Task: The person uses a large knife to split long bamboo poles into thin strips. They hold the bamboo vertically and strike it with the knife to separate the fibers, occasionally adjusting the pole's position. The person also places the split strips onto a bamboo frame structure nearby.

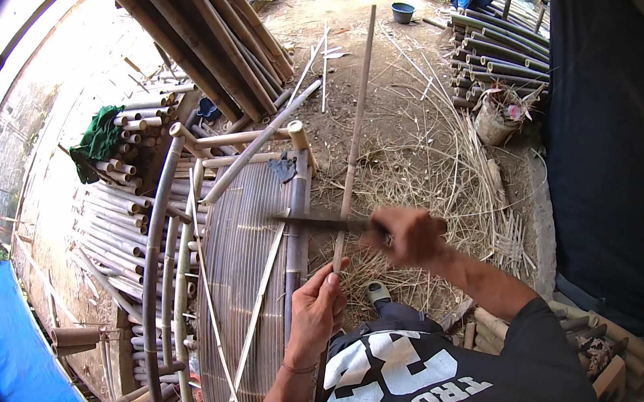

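Observation:
My left hand (316,311) is closed round the near end of a long bamboo strip (359,115), which slants away up and slightly right over the ground. My right hand (408,234) grips a machete-like knife, its dark blade (312,222) pointing left across the strip, a little beyond my left hand. The blade is slightly blurred, and I cannot tell whether it touches the strip. Just left of my hands stands a bamboo bench (237,236) with a slatted seat. On the seat lie thin pale bamboo strips (258,303), a dark grey cloth (284,168) and a bamboo pole (258,144).
Shavings (433,178) litter the ground ahead. Cut bamboo poles are stacked at the left (111,233) and right (501,47). Tall bamboo poles (195,39) lean at the back. A sack (497,122), a dark basin (403,12) and a black sheet (606,131) are also around.

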Demonstrator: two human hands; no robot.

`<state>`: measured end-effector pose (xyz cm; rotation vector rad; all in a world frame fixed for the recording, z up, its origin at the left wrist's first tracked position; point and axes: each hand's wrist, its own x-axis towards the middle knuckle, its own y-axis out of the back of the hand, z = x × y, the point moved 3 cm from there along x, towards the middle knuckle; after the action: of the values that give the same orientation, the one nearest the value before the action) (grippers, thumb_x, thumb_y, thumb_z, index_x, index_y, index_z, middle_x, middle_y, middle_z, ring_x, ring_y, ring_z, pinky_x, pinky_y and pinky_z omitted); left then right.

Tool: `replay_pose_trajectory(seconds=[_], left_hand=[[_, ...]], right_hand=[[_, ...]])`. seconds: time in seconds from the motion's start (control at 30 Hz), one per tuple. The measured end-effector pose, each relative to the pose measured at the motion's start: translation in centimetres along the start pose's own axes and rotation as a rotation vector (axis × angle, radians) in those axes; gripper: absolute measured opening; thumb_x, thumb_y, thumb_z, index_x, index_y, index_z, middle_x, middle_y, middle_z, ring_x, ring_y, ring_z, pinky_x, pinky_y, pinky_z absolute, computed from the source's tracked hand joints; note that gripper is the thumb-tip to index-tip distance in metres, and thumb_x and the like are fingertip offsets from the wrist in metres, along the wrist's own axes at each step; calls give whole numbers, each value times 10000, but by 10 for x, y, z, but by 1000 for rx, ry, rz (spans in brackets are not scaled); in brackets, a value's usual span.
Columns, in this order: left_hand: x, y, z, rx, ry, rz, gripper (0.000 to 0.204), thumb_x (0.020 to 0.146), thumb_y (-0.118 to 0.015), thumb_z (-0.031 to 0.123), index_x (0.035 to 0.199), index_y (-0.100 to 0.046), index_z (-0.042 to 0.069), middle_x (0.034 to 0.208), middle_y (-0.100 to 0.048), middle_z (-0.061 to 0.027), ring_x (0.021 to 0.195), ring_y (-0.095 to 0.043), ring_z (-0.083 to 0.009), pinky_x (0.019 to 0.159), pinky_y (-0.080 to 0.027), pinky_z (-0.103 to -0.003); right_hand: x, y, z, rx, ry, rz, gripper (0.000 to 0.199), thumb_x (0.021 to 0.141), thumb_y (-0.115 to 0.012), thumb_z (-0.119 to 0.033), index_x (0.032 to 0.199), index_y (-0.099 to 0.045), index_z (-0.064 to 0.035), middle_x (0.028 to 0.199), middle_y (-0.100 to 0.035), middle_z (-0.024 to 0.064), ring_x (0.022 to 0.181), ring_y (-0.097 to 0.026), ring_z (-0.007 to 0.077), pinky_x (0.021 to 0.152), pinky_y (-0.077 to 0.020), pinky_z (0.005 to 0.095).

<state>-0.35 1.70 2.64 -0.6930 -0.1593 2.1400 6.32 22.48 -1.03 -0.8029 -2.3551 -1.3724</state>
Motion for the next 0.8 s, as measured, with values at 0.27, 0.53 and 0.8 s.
replay_pose_trajectory(seconds=[0.27, 0.53, 0.8], left_hand=[[-14, 2, -7, -1, -44, 10, 354, 1024, -483, 252, 1299, -550, 40, 604, -324, 98, 460, -258, 4, 395, -197, -174], [-23, 4, -15, -9, -31, -36, 348, 1033, -456, 225, 1297, -535, 12, 600, -328, 97, 459, -264, 3, 390, -201, -174], [-82, 48, -66, -9, -41, -110, 339, 1011, -481, 140, 1251, -541, -91, 614, -396, 58, 490, -322, -25, 432, -220, -201]], right_hand=[[-2, 6, 6, -111, 187, -20, 509, 966, -432, -554, 780, -524, -89, 582, -541, 31, 446, -550, 158, 366, -471, 351], [9, 9, 26, -150, 143, 121, 572, 953, -368, -629, 760, -522, -113, 541, -495, 4, 399, -471, 95, 316, -453, 323], [40, 95, 127, -232, -295, 90, 687, 904, -323, -740, 768, -568, -113, 496, -480, 8, 413, -487, 131, 360, -389, 354]])
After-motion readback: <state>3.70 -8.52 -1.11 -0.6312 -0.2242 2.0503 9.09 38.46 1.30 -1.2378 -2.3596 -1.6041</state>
